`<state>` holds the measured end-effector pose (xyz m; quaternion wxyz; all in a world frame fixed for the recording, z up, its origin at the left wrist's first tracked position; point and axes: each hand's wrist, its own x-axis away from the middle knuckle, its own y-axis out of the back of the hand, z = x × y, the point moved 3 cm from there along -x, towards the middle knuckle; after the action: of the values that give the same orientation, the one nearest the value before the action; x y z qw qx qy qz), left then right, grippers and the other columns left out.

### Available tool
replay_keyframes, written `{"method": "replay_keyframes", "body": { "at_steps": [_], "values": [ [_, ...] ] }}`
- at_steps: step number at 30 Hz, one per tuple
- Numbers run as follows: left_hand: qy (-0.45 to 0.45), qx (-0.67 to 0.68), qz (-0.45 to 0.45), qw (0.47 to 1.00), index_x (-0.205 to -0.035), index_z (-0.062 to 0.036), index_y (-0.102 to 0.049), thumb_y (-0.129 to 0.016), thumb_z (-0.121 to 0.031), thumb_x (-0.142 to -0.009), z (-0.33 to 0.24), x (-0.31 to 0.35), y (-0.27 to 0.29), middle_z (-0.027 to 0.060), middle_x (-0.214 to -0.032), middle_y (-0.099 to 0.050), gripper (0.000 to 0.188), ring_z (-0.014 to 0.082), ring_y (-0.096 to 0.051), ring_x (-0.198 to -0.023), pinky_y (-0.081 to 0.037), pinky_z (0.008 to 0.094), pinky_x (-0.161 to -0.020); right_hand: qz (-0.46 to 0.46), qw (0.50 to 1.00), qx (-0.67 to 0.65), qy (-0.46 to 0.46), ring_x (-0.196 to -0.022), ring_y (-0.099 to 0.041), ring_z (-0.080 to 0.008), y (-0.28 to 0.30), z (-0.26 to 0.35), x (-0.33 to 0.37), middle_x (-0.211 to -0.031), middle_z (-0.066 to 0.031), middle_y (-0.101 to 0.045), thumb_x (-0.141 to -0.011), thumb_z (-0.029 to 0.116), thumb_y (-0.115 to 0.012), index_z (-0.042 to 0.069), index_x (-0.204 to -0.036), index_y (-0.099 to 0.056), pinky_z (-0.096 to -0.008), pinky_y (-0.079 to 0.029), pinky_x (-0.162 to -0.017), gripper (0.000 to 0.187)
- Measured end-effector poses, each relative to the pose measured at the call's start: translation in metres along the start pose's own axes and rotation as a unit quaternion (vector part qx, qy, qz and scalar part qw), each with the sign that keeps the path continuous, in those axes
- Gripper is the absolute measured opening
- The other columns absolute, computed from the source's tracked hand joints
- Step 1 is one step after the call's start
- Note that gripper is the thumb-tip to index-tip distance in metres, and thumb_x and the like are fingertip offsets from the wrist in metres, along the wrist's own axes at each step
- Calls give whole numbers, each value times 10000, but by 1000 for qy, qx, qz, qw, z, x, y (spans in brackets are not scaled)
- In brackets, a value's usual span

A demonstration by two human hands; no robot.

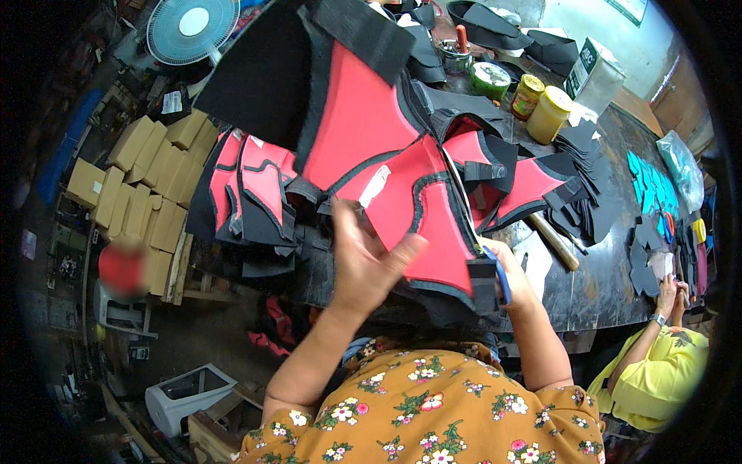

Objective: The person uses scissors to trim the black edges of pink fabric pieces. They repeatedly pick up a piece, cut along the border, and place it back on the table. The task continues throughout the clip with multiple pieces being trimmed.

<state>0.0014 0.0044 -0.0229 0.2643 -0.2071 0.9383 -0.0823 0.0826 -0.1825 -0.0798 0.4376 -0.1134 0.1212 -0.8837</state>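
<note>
A large red sheet piece with black edging (437, 232) is raised in front of me, with a small white patch on it. My left hand (362, 267) holds its left side, the thumb lying over the red face; the other fingers are partly hidden. Blue-handled scissors (502, 280) are in my right hand (516, 277) at the piece's lower right edge, and a thin pale strip, perhaps a blade, runs up that edge. Black sheet (259, 69) spreads behind the piece at the upper left. Similar red and black pieces (259, 182) lie to the left, and more red pieces (529, 185) to the right.
A dark worktable (610, 286) carries a wooden-handled tool (553, 242), yellow jars (549, 114), a metal can (593, 77) and teal pieces (651, 185). Cardboard boxes (139, 193) and a fan (193, 31) stand left. A co-worker in yellow (657, 371) sits at right.
</note>
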Motion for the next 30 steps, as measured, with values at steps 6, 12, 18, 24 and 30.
{"method": "replay_keyframes", "body": {
  "at_steps": [6, 12, 18, 24, 30],
  "values": [
    [-40, -164, -43, 985, -996, -12, -637, -669, -188, -902, -16, -49, 30, 27, -888, -640, 202, 121, -605, -821, -552, 295, -678, -13, 994, -52, -94, -663, -479, 15, 8, -20, 16, -795, 78, -556, -807, 149, -649, 6, -1143, -594, -144, -361, -567, 369],
    [91, -142, -126, 978, -910, 24, -634, -625, -168, -924, -15, -44, 23, 35, -825, -628, 192, 116, -595, -693, -565, 288, -558, 104, 929, 311, 170, -1033, -571, -199, 9, -21, 10, -1156, -108, -608, -883, 141, -574, -16, -1227, -515, -345, -420, -950, 382],
    [-63, -356, -2, 932, -976, 6, -624, -612, -165, -931, -31, -43, 18, 67, -910, -650, 177, 155, -618, -779, -518, 312, -654, -4, 983, 184, 4, -1135, -491, -142, 6, -13, 11, -1229, -104, -570, -857, 294, -639, -25, -1277, -500, -305, -364, -1009, 545],
    [-90, -349, -4, 933, -848, 48, -618, -583, -100, -928, -38, -43, 10, 101, -696, -638, 172, 203, -615, -554, -461, 314, -508, 13, 995, 95, 23, -943, -470, -86, -11, 2, 1, -966, -18, -537, -772, 418, -733, -9, -1063, -539, -263, -415, -847, 552],
    [-35, -320, -16, 947, -878, 45, -629, -592, -115, -926, -38, -37, 15, 92, -741, -649, 172, 168, -615, -587, -480, 311, -536, 6, 995, 94, -18, -756, -442, -14, -9, 2, 5, -791, 78, -497, -806, 242, -734, 22, -878, -564, -199, -404, -653, 287]
  ]
}}
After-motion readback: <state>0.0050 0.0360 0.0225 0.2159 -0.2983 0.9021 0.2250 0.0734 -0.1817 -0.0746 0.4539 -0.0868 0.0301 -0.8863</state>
